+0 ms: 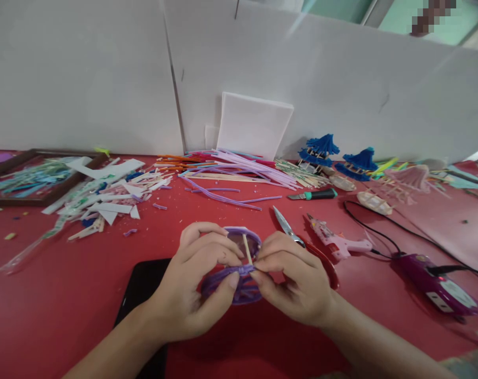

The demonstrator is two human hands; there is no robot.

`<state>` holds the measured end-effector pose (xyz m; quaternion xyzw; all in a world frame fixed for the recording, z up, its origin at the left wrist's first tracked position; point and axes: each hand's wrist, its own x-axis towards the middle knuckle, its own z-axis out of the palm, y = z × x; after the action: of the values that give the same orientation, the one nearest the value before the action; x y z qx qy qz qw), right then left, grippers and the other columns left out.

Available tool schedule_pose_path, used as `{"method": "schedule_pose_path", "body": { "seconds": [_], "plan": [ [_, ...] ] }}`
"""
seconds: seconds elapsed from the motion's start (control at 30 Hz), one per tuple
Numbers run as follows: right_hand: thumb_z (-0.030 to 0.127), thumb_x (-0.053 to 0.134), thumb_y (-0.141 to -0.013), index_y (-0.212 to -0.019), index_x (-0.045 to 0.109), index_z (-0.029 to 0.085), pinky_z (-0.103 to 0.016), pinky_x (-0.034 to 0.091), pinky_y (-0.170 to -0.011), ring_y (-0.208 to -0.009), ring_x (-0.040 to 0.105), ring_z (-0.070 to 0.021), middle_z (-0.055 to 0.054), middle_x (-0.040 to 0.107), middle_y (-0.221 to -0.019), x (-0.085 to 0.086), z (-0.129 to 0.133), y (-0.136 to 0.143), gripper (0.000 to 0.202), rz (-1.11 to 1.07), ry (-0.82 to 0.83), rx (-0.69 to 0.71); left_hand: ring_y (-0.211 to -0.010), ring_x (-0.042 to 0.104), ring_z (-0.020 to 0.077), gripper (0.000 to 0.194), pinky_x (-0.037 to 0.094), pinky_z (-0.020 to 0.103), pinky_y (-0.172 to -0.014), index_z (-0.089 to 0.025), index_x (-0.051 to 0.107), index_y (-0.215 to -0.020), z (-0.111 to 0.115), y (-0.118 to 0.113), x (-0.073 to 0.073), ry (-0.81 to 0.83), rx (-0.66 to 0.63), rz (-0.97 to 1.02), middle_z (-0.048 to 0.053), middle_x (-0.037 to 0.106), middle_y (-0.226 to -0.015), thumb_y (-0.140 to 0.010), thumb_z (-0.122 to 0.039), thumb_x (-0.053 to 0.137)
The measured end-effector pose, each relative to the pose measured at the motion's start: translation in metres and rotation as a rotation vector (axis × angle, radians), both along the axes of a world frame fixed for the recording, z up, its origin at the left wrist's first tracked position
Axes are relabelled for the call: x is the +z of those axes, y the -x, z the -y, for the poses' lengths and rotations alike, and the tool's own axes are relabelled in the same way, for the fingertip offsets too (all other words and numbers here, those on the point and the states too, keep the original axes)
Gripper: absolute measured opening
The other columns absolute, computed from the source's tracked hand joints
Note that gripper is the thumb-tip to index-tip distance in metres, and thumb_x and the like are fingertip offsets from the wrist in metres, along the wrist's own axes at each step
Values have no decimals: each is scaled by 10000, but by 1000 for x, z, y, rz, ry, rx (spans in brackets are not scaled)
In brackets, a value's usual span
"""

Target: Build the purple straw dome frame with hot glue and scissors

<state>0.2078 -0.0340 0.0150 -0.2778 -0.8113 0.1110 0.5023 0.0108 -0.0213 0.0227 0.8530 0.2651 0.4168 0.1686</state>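
Between both hands is a small craft model made of purple pipe cleaners point(247, 296), with rounded rims at top and bottom and a thin wooden stick point(247, 248) standing between them. My left hand point(201, 276) is closed on its left side, the thumb pressing the purple strand from below. My right hand point(294, 276) pinches the right end of that strand, close to the stick's foot. Fingers hide parts of both rims. Scissors point(287, 225) lie just beyond my right hand, their red handle point(326, 263) partly covered by it.
A pink glue gun point(337, 239), purple power strip point(436, 284) and utility knife point(313, 194) lie to the right. Blue pipe-cleaner models point(320, 152) stand behind. Loose pipe cleaners point(255, 168) line the back; paper scraps point(116, 208) and a brown frame point(45, 199) are left. A black phone-like slab point(144, 295) lies under my left arm.
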Motion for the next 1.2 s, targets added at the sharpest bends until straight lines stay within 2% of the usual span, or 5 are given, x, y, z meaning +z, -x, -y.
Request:
{"method": "schedule_pose_path", "body": {
  "seconds": [0.2, 0.37, 0.53, 0.8, 1.2],
  "plan": [
    [86, 608, -813, -799, 600, 173, -267, 512, -617, -668, 590, -140, -41, 609, -722, -1, -1, 1, 88, -35, 61, -24, -886, 571, 145, 116, 348, 367, -985, -211, 534, -887, -1, 0, 0, 68, -5, -9, -14, 648, -902, -840, -111, 501],
    [162, 590, -841, -698, 580, 178, -236, 458, -564, -598, 549, -110, -4, 580, -662, -3, -4, 2, 144, -90, 375, 12, -986, 544, 180, 117, 441, 327, -878, -217, 545, -873, -4, -1, -3, 337, 2, -55, 16, 628, -899, -929, -222, 442],
    [236, 579, -862, -665, 545, 184, -230, 415, -543, -579, 495, -101, 10, 542, -644, -10, -7, 3, 206, -218, 566, -110, -1106, 530, 220, 245, 435, 383, -961, -209, 517, -1104, -5, -3, -12, 336, 206, 20, 88, 571, -1153, -894, -333, 541],
    [363, 594, -854, -682, 550, 171, -222, 384, -528, -557, 431, -92, 29, 491, -615, -8, -11, 1, 261, -315, 870, 53, -804, 621, 152, 171, 488, 264, -731, -213, 637, -878, -10, -2, -15, 382, 252, 50, 14, 659, -865, -909, -334, 520],
    [457, 645, -844, -731, 656, 189, -290, 449, -732, -816, 524, -139, -28, 516, -882, -6, -18, -12, 290, -190, 791, 200, -824, 614, 175, 107, 428, 366, -862, -215, 630, -875, -3, -1, -8, 138, 123, -62, 18, 680, -837, -903, -234, 528]
  ]
}}
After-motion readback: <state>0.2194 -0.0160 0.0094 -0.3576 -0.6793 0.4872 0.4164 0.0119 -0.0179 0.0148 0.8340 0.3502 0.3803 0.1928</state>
